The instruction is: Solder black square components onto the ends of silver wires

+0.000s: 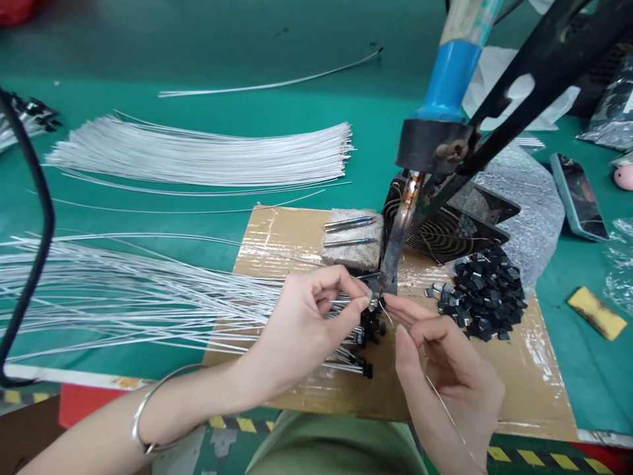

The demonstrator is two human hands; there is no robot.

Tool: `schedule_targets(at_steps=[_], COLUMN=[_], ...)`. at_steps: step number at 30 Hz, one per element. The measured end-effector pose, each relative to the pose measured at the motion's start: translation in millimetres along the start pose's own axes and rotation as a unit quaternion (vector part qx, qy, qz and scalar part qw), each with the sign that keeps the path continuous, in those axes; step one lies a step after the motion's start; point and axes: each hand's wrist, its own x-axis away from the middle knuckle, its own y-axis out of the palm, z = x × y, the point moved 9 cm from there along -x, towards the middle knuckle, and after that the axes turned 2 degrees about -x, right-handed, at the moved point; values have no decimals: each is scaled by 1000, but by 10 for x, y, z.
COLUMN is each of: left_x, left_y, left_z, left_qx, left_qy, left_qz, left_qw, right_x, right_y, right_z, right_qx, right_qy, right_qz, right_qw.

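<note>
My left hand (301, 330) is closed in a pinch at the tip of a soldering iron (395, 244), gripping a white wire; its end is partly hidden by the fingertips. My right hand (450, 376) pinches a thin strand of solder wire (444, 404), which runs up to the iron's tip and trails down across the palm. Under and beside my left hand lie many white wires (148, 284), some with small black connectors (366, 369) on their ends. To the right of the iron is a heap of loose black connectors (487, 293).
A cardboard sheet (524, 389) covers the green table's front. Behind lie a bundle of white wires (208, 155), a block with metal tips (351, 254) and a black fan (445, 227). A phone (578, 198) and yellow sponge (597, 313) lie right. A black bracket (539, 86) holds the iron.
</note>
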Motion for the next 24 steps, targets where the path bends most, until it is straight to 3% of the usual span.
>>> schedule_targets(at_steps=[7,24], left_x=[-33,-40], left_y=[-2,-46], left_z=[45,131], left_qx=[-8,-26], left_qy=[14,23], left_qz=[15,35], left_qw=[1000,999], right_x=[-94,-167], right_y=[17,9], right_z=[50,-44], right_qx=[-91,-84], right_qy=[29,-14], right_qz=[2,-7], right_qw=[995,996])
